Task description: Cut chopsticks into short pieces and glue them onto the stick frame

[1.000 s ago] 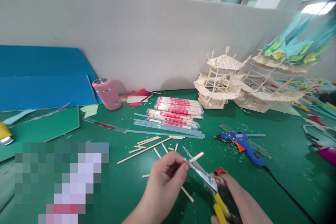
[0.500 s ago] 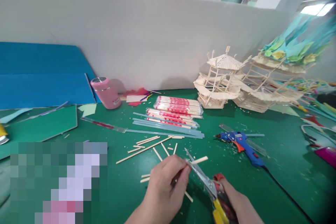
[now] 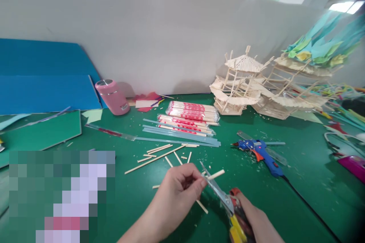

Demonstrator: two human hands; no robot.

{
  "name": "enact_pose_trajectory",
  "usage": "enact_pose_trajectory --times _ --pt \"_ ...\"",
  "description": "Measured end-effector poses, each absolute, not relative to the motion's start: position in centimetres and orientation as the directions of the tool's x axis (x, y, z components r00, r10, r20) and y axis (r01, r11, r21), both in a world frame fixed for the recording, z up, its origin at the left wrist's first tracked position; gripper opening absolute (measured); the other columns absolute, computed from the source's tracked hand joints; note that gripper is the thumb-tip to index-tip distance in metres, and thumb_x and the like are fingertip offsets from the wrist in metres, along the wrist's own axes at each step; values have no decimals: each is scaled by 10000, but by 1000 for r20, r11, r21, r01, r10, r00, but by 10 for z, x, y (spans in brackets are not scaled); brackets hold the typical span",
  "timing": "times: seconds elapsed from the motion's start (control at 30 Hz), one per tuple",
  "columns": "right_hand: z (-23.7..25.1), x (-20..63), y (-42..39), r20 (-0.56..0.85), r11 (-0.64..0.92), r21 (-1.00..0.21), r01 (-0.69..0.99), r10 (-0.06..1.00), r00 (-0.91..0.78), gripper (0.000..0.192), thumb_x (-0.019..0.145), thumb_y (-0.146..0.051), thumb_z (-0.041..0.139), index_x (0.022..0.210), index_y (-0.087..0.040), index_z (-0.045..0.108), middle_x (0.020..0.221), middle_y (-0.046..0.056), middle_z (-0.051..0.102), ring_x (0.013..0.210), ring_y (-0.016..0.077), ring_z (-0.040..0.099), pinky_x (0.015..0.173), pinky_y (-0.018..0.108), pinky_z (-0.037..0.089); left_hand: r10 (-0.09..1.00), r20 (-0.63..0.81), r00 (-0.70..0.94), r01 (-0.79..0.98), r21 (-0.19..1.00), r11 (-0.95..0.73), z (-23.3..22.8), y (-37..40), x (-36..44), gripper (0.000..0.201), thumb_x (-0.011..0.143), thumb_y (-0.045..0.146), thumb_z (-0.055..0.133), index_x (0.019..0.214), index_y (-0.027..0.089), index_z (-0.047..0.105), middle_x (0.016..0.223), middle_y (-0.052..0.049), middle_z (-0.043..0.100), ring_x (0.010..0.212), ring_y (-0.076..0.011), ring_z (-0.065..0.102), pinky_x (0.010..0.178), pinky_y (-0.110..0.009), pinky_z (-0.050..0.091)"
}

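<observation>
Between thumb and fingers, my left hand (image 3: 181, 193) pinches a short wooden stick (image 3: 216, 175), whose pale end sticks out to the right. The scissors (image 3: 219, 193), with yellow and dark red handles, are in my right hand (image 3: 252, 212). Their blades lie across the stick close to my left fingertips. I cannot tell whether the blades have cut into it. Loose cut sticks (image 3: 154, 160) are scattered on the green table beyond and beneath my left hand.
A blue glue gun (image 3: 261, 152) with its cord lies at right. Behind the sticks are glue sticks (image 3: 179, 134) and wrapped chopstick packs (image 3: 192, 111). Stick-built pavilions (image 3: 242, 83) stand at the back right, a pink flask (image 3: 113, 98) at the back left. A blurred block covers the lower left.
The view has shifted slightly, moving things a little left and up. My left hand has turned a little around the stick; the scissors stay across it.
</observation>
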State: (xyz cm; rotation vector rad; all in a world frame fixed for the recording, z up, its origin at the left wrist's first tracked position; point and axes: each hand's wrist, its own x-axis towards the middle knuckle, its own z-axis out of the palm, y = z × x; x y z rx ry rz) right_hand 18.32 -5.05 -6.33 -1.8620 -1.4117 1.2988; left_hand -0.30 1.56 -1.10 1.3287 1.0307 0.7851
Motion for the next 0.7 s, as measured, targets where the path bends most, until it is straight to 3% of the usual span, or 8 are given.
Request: enact_pose_trajectory --times 0.17,0.37,0.43,0.57,0.63,0.7 --pt "-47 165 -47 -343 -317 -875 366 939 -5 372 606 -300 583 939 -200 449 802 12 598 702 134 596 601 172 468 972 3 235 238 969 -61 -8 13 0 187 769 226 485 612 144 546 536 30 441 500 -82 341 457 -195 262" --pt "-22 154 -38 -256 -203 -895 398 963 -86 260 627 -291 543 843 -223 416 765 -6 563 660 115 554 585 162 452 905 -143 399 3 988 155 -1 26 -18 178 762 253 541 625 145 510 513 54 418 470 -59 330 440 -174 254" --pt "-20 153 -35 -273 -208 -893 398 955 -114 225 628 -259 540 800 -224 399 699 -23 527 613 109 528 554 166 439 907 -156 390 3 986 168 -1 27 -20 185 766 260 544 624 147 508 504 55 423 464 -59 343 440 -173 264" --pt "-19 150 -30 -319 -248 -888 386 939 -131 240 622 -206 557 787 -225 383 594 -68 401 510 89 433 457 161 381 980 -28 198 171 985 -7 0 20 -13 126 772 212 520 677 140 562 591 12 522 543 -91 453 498 -190 344" --pt "-19 149 -28 -315 -254 -887 386 944 -102 235 621 -212 568 775 -222 390 622 -62 423 532 88 442 492 163 398 988 77 131 263 959 -109 0 18 -10 125 777 192 502 695 140 581 626 1 542 563 -97 458 513 -196 350" --pt "-18 150 -26 -316 -247 -877 412 943 -106 216 632 -230 568 774 -218 405 652 -52 458 565 94 463 521 168 412 985 93 144 290 948 -132 0 20 -11 148 784 197 496 670 143 573 593 15 509 533 -86 414 485 -192 319"
